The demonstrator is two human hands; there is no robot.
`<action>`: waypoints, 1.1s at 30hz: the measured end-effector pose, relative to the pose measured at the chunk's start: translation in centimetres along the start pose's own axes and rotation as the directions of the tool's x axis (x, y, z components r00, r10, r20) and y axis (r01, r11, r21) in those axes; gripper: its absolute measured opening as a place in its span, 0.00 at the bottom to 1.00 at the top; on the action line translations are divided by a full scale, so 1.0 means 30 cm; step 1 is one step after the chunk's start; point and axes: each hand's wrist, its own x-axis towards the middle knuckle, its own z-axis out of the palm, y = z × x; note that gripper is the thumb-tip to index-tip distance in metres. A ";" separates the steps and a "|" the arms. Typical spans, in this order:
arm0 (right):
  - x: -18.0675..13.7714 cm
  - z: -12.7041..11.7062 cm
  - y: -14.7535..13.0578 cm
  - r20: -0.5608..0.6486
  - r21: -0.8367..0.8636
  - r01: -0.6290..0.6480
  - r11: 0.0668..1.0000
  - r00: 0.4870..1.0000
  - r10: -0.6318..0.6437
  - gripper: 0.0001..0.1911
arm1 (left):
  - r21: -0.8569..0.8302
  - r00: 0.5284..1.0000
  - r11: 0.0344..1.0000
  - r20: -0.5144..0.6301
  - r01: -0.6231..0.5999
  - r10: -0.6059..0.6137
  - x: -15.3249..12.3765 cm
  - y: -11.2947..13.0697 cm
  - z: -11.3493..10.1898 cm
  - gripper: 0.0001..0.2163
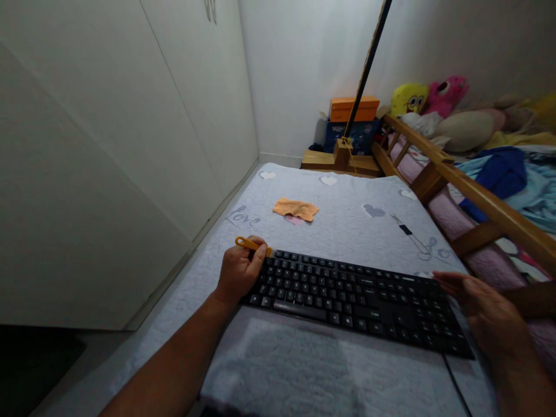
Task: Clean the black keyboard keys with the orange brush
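Note:
A black keyboard (343, 298) lies at a slant across the grey bedspread in the head view. At its far left corner, my left hand (241, 266) is closed around a small yellow-orange brush (247, 243). The brush's looped handle end points left, and its pale tip sits by the top-left keys. Beside the keyboard's right end is my right hand (490, 315), with its fingers stretched out and touching the far right corner. Some of those fingers are hidden. A cable (456, 385) comes out from under the keyboard's near edge.
Beyond the keyboard lies an orange cloth (296, 208). A tool with a black grip and thin wire ends (406, 230) rests to the right. White cabinet doors (130, 145) stand at left, a wooden bed rail (486, 185) at right. Boxes (354, 110) and a black pole (369, 63) are behind.

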 end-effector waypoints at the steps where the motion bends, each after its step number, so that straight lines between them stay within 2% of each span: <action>1: -0.001 0.002 -0.002 0.001 -0.005 0.002 1.000 1.000 -0.002 0.21 | 0.005 1.000 1.000 0.006 -0.006 0.006 -0.001 -0.002 0.002 0.11; 14: -0.004 0.005 -0.005 0.001 -0.032 0.034 0.999 0.999 -0.034 0.19 | 0.017 0.987 0.996 -0.136 0.088 -0.085 0.003 -0.017 -0.016 0.12; 25: -0.008 0.009 -0.012 0.011 -0.032 0.035 0.999 0.999 -0.034 0.20 | 0.006 0.993 0.996 -0.080 0.088 -0.087 0.008 -0.021 -0.006 0.12; 33: -0.006 0.015 -0.019 0.007 -0.045 0.054 0.998 0.999 -0.054 0.21 | 0.032 0.988 0.995 -0.125 0.097 -0.092 0.009 -0.027 -0.004 0.11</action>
